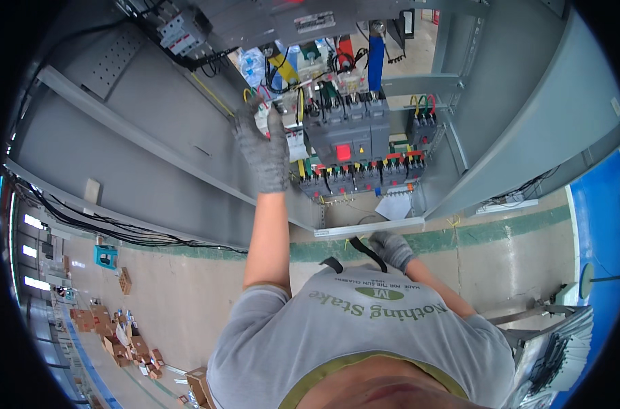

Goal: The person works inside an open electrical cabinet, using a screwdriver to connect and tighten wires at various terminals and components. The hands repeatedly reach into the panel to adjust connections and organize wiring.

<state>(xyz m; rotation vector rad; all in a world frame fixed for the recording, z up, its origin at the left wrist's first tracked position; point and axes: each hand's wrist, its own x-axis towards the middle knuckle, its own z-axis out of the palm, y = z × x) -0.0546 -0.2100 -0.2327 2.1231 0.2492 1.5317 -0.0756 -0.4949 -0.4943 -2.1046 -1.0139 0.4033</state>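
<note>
My left hand, in a grey knit glove, reaches up into a metal switch cabinet. Its thumb and fingers are apart, beside a small white part with thin red and yellow wires; I see no grip on it. Just right of this hand is a large dark grey circuit breaker with a red square on its front. Below it runs a row of smaller breakers. My right hand, gloved alike, is low by my shirt, close to a black strap; its fingers are partly hidden.
Grey cabinet walls stand on both sides, with a bottom rail across the front. Yellow, red and blue busbars rise behind the breaker. Black cables hang along the left panel. Cardboard boxes lie on the floor at left.
</note>
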